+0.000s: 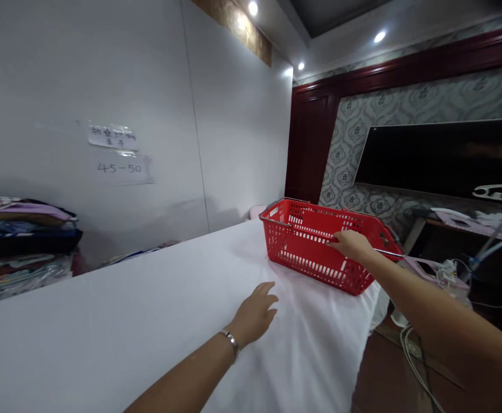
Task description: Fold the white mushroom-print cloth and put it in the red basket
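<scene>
A red plastic shopping basket (313, 269) with slotted sides and metal wire handles stands on the far right part of the white-covered table (147, 321). At the basket's near side, my right hand (354, 245) is closed on its handle, around the red grip section. My left hand (255, 314), with a bracelet on the wrist, hovers over or rests on the cloth in front of the basket; which of these I cannot tell. Its fingers are apart and hold nothing. From here the visible inside of the basket shows only its red walls.
Folded clothes (22, 241) are stacked at the far left, by a white wall panel with paper notes (113, 136). To the right are a wall television (444, 160), a small stand with a phone (427, 268) and cables, and loose cords on the floor.
</scene>
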A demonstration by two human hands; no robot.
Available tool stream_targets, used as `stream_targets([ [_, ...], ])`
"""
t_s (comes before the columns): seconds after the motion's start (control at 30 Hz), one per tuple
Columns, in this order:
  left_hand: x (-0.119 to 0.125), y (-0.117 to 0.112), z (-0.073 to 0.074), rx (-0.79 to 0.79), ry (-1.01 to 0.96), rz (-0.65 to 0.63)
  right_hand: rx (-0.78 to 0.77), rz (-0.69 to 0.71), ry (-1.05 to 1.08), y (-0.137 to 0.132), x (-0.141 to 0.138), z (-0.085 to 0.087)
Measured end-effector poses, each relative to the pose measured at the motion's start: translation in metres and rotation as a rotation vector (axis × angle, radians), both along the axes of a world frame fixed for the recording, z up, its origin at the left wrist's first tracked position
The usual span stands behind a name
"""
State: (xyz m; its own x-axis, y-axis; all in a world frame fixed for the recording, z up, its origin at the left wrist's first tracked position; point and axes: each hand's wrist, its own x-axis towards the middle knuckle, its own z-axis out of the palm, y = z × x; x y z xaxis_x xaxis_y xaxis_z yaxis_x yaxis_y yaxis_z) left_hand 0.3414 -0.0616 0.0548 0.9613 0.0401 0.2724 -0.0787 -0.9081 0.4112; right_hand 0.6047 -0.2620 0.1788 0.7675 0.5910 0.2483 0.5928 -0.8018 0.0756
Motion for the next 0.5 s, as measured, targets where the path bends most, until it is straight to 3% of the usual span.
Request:
stream_targets([
  [0.13, -0.050, 0.020, -0.016, -0.081, 0.070, 0.085, 0.078, -0.079, 0.010, 0.013, -0.003, -0.003],
  [0.37, -0.160, 0.066, -0.043, -0.238, 0.174, 0.318, 0.070, -0.041, 0.035, 0.027, -0.008, -0.001],
  [0.5, -0.228, 0.079, -0.042, -0.330, 0.187, 0.496, 0.144, -0.037, 0.072, 0.018, -0.011, -0.002],
])
